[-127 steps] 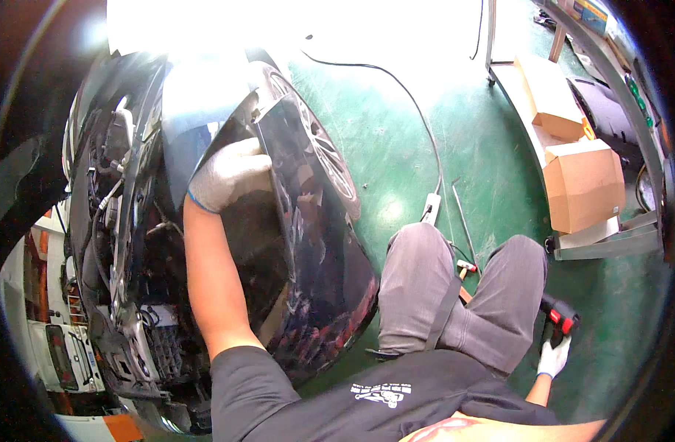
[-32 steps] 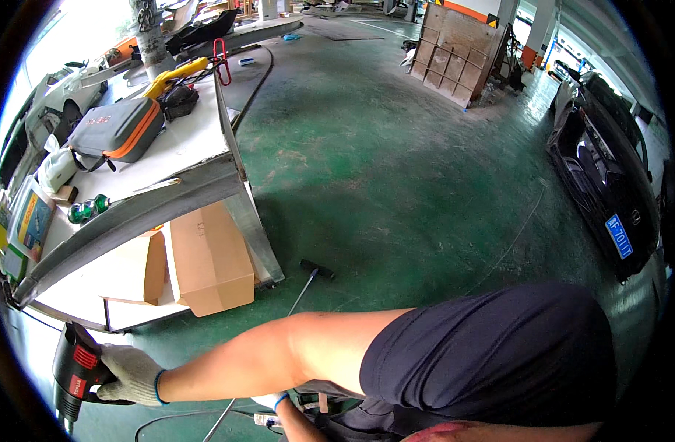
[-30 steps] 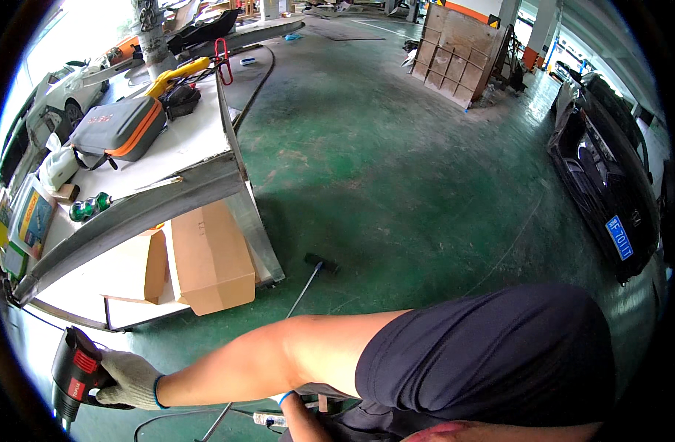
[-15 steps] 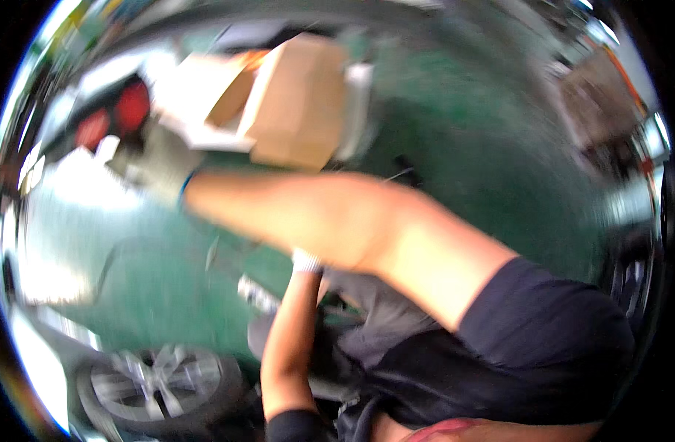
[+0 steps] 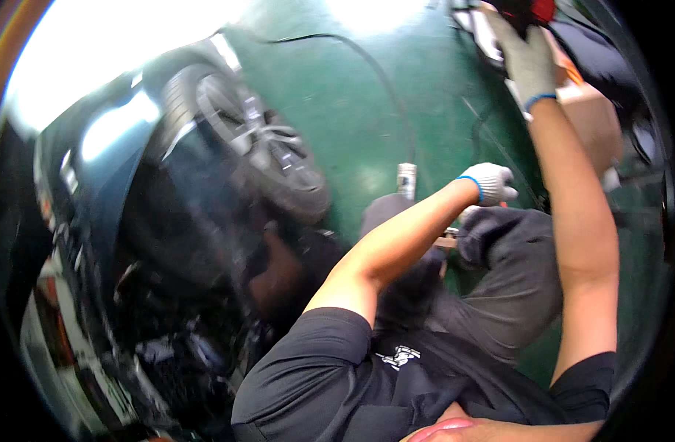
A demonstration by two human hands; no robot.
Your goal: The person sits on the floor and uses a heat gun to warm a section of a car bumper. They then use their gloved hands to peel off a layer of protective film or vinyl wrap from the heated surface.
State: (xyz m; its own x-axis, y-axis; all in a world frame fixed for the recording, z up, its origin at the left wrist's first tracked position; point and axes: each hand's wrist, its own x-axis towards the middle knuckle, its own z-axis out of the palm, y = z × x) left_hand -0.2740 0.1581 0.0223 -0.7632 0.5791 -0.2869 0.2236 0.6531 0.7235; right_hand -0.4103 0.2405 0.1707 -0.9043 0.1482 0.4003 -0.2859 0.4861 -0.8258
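My right hand (image 5: 531, 62), in a pale knit glove with a blue cuff, is stretched far forward at the upper right. Its fingers close around a black-and-red object (image 5: 525, 10), partly cut off by the picture's edge, so I cannot tell its kind. Over my bent knee is my left hand (image 5: 488, 183) in a white knit glove. Its fingers are curled in, and whatever they may hold is hidden. A bit of orange (image 5: 505, 204) shows just below that hand.
A black car body (image 5: 183, 191) with a spoked wheel (image 5: 260, 140) fills the left side. A white can (image 5: 406, 180) stands on the green floor (image 5: 367, 103) near my knee. A dark cable (image 5: 359, 48) crosses the floor. At the right sits a cardboard box (image 5: 595, 125).
My view has swung left, so the box and black-and-red object now appear at the right and the car fills the left. My right arm no longer crosses over my left, which is now plainly visible.
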